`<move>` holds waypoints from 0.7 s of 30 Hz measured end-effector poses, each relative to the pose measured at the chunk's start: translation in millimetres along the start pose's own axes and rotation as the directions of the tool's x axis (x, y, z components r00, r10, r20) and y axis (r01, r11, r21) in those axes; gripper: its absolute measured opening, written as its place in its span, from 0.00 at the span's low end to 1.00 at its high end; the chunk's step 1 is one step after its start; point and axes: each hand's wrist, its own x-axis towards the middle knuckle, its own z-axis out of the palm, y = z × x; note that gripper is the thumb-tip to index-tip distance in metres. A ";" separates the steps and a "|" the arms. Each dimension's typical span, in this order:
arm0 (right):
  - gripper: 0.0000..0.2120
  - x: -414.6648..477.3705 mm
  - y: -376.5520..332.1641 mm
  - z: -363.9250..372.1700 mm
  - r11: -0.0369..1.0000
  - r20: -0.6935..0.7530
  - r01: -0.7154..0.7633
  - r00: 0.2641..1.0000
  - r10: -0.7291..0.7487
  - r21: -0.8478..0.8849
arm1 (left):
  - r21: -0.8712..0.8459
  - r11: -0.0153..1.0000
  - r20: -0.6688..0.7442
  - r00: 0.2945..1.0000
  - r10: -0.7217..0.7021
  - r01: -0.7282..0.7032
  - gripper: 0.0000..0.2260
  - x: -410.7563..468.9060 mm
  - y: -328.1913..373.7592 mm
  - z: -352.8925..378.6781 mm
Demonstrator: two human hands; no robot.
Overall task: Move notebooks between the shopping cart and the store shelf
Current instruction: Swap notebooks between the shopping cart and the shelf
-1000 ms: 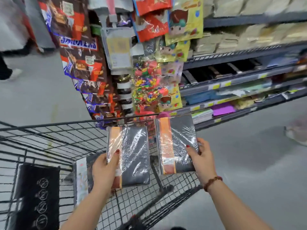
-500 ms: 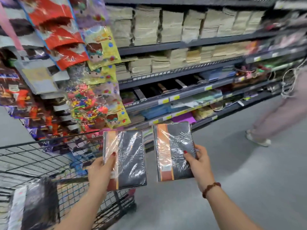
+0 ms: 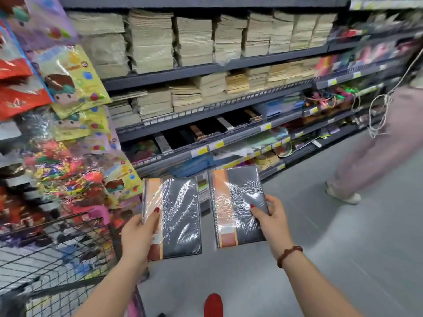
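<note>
I'm holding two notebooks out in front of me, one in each hand, above the floor (image 3: pixel 320 248) between the cart (image 3: pixel 59 243) and the shelf (image 3: pixel 174 73). My left hand (image 3: pixel 137 234) is gripping the left notebook (image 3: pixel 180 216) by its lower left edge. The thumb is lying across the orange strip of the cover, and the fingers are tucked behind, out of my sight. My right hand (image 3: pixel 272 225) is gripping the right notebook (image 3: pixel 238 202) by its right edge, thumb pressing on the dark cover and the other fingers curling round the back.

Both notebooks are standing roughly upright with their covers facing me, side by side and a little apart. Clear wrap on both is catching the light (the glare is hiding any print on the dark parts). A bracelet (image 3: pixel 289 256) is sitting on my right wrist.

The cart is showing at my lower left, its wire wall just beside my left forearm. I cannot tell through the blur whether anything is lying in it. Candy bags (image 3: pixel 73 83) are hanging above it.

The shelf is running across the view ahead. Pale stacks (image 3: pixel 151 42) are filling its upper two levels, and dark notebooks (image 3: pixel 206 131) are lying on the level below, well apart from my pair. A person (image 3: pixel 375 161) in pale trousers is standing at the right, near the shelf's far end. A red shoe (image 3: pixel 213 305) is poking in at the bottom edge.
</note>
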 end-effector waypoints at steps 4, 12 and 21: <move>0.14 64.4 -8.5 2.2 0.999 0.005 -0.010 1.000 0.010 -0.036 | -0.051 0.998 0.020 0.999 -0.032 0.033 0.12 43.7 9.7 44.2; 0.14 179.6 -27.7 22.4 0.994 0.022 -0.048 0.998 0.050 -0.095 | -0.033 0.998 -0.025 0.999 -0.045 0.044 0.16 127.1 41.7 113.7; 0.14 295.1 -44.9 41.6 0.990 0.142 -0.023 0.989 0.043 -0.139 | -0.060 0.997 -0.146 0.988 -0.057 0.049 0.12 188.5 56.6 168.6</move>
